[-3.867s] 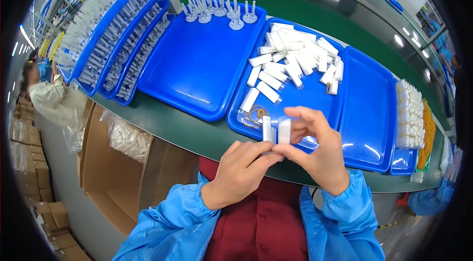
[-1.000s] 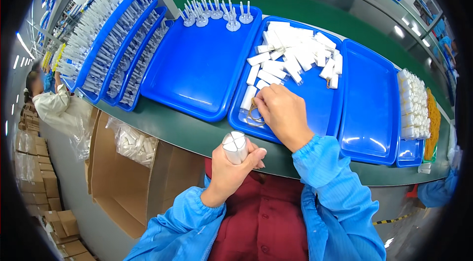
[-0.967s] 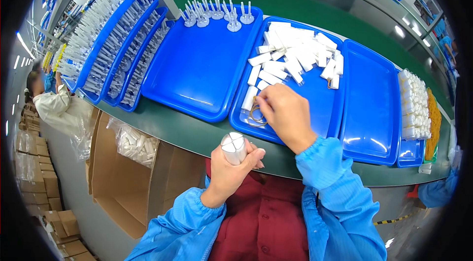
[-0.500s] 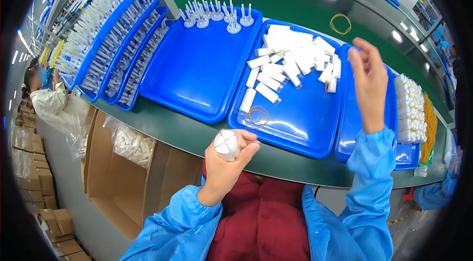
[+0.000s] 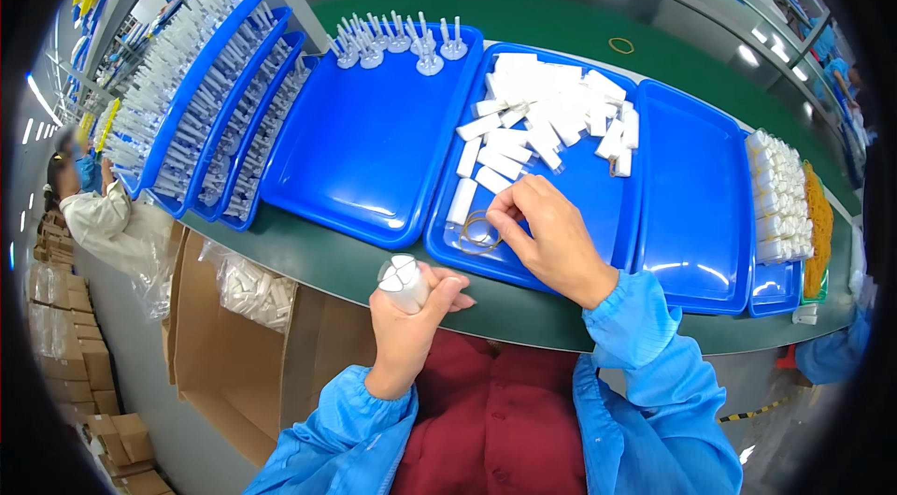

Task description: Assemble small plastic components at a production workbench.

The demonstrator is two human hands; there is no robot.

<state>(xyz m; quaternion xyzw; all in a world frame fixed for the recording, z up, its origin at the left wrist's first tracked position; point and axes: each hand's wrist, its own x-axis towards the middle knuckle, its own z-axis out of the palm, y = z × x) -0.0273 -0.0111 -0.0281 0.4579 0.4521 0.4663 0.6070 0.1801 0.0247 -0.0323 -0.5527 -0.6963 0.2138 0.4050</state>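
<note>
My left hand (image 5: pixel 404 334) is wrapped round an upright bundle of white pieces (image 5: pixel 405 280), whose top shows several wedge-shaped ends packed into a circle. Thumb and fingertips of my right hand (image 5: pixel 558 243) pinch at a loop of thin yellowish rubber bands (image 5: pixel 463 233) lying at the near left corner of a blue tray (image 5: pixel 603 215). Whether one band or more is between the fingers is hard to make out. Farther back in that tray lies a heap of white pieces (image 5: pixel 537 88), some with clear ends.
At left, another blue tray (image 5: pixel 364 149) holds clear stemmed parts (image 5: pixel 428 56) along its far edge, beside stacked trays of similar parts (image 5: pixel 201 93). On the right are a blue tray (image 5: pixel 691 196), white bundles (image 5: pixel 774 200) and a rubber-band pile (image 5: pixel 818 229). A cardboard box (image 5: pixel 229 345) stands below.
My right hand has come down and left from above the right-hand tray to the rubber bands. The left hand keeps its bundle. A loose band on the green surface looks smaller and sits elsewhere.
</note>
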